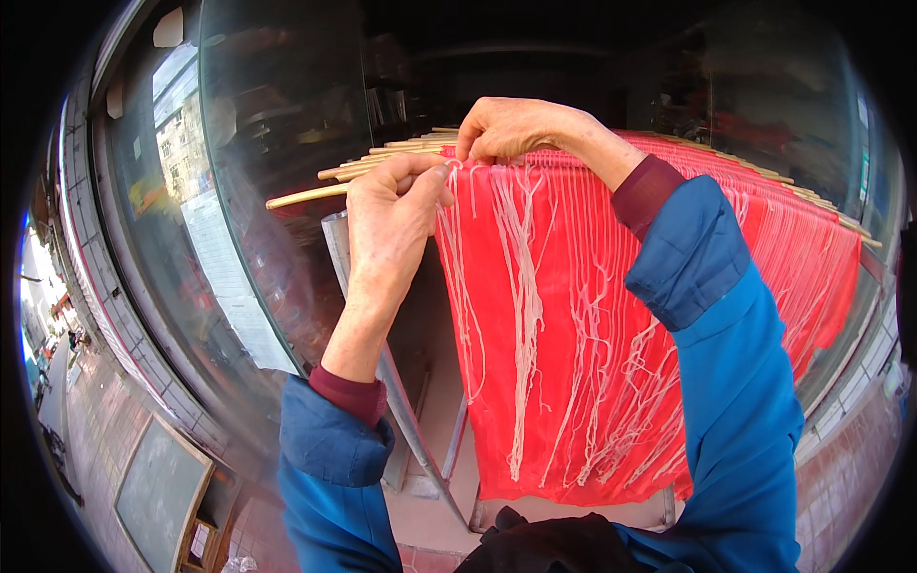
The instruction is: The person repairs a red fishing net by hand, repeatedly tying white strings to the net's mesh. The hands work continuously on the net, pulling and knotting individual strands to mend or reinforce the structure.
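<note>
A bright red cloth (592, 229) hangs over a wooden pole (306, 198), its front face covered with rows of loose pale threads (523, 315). At the cloth's upper left corner, my left hand (392, 215) has its thumb and fingers pinched on a pale thread. My right hand (525, 129) reaches over from the right, just above the top edge. Its fingers are bent down and pressed together close to the left fingertips; what they grip is hidden. Some thread ends dangle in tangled bunches down the cloth.
Behind the front cloth, several more poles (387, 150) carry red cloth in rows. A grey metal frame leg (401, 401) stands below on the left. Glass panels (277, 143) rise at the left, one with a paper sheet (229, 277). A framed dark board (162, 492) leans at lower left.
</note>
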The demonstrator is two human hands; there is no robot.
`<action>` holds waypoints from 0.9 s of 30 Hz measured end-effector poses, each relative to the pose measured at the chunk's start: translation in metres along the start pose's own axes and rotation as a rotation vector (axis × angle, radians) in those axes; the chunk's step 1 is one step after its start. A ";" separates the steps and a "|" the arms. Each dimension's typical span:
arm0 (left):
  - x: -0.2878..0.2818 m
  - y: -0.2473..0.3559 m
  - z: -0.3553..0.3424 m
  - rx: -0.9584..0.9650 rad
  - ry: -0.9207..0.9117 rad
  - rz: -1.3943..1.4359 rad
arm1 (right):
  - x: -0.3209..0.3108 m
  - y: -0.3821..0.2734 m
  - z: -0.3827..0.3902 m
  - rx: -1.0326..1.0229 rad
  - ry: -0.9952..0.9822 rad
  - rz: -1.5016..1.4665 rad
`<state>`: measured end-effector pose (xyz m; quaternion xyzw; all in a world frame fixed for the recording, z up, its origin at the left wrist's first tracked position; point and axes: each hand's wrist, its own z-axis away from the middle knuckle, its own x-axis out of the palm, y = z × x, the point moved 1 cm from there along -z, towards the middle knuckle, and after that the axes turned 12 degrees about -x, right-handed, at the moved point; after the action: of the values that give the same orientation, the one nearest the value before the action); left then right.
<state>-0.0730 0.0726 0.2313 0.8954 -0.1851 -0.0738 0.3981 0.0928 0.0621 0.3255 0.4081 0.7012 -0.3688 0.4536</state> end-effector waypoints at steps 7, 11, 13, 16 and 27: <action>0.001 -0.009 -0.004 0.025 0.035 -0.110 | -0.013 -0.006 0.029 -0.122 0.354 0.086; 0.003 -0.028 0.016 0.022 0.079 -0.170 | -0.003 -0.022 0.081 -0.301 0.587 0.141; 0.004 -0.039 0.022 0.037 0.124 -0.175 | 0.015 -0.032 0.114 -0.438 0.656 0.081; 0.003 -0.055 0.027 0.055 0.180 -0.151 | 0.054 -0.043 0.154 -0.481 0.688 0.041; 0.013 -0.082 0.040 0.003 0.189 0.129 | 0.218 -0.016 0.219 -0.121 0.677 -0.947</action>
<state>-0.0505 0.0904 0.1443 0.8853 -0.2040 0.0368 0.4162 0.0954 -0.0865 0.0541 0.1186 0.9329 -0.3398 0.0128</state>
